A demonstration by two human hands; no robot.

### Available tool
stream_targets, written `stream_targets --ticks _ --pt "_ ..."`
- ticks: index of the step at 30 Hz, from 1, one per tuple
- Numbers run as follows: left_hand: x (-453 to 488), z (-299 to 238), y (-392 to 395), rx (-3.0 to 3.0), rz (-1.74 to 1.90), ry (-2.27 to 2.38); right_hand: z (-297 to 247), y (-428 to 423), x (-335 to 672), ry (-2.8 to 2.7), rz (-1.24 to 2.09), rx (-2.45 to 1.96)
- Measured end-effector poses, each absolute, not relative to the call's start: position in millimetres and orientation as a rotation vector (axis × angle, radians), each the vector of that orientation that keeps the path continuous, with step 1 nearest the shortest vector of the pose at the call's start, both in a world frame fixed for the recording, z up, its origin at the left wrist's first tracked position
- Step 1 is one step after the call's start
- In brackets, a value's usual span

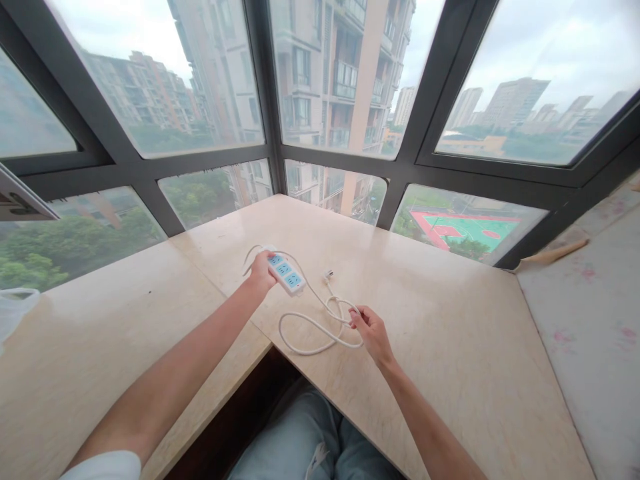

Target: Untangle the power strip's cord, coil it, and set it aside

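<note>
My left hand (263, 272) is closed around the far end of a white power strip (287, 272) with blue socket faces. The strip is tilted over the stone-like counter. From its far end a white cord (306, 351) runs back past my left hand and loops across the counter toward me. My right hand (369, 328) pinches this cord between thumb and fingers, near where several loops cross. The plug (328, 275) lies just beyond those loops, its prongs pointing away from me.
The beige counter (450, 373) meets in a corner beneath grey-framed windows (274, 133). A papered wall (590, 320) with a peeling edge bounds the right. At the far left are a white plastic bag (15, 310) and the corner of a flat panel (23, 200). My legs (300, 440) are below the counter's edge.
</note>
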State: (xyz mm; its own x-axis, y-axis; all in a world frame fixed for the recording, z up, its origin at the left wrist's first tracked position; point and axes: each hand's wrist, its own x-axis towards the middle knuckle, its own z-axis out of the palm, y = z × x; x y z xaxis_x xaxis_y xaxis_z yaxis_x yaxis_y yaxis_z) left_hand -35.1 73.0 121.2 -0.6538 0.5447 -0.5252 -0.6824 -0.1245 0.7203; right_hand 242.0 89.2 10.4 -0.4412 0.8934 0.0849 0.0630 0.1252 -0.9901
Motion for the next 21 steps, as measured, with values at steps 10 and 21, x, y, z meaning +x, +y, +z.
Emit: stream_targets --ticks 10,21 --pt "-46 66 66 -0.212 1.88 1.206 32 91 239 -1.349 1.665 -0.879" --pt "-36 29 76 -0.124 1.994 1.269 20 89 247 -1.409 1.38 -0.952"
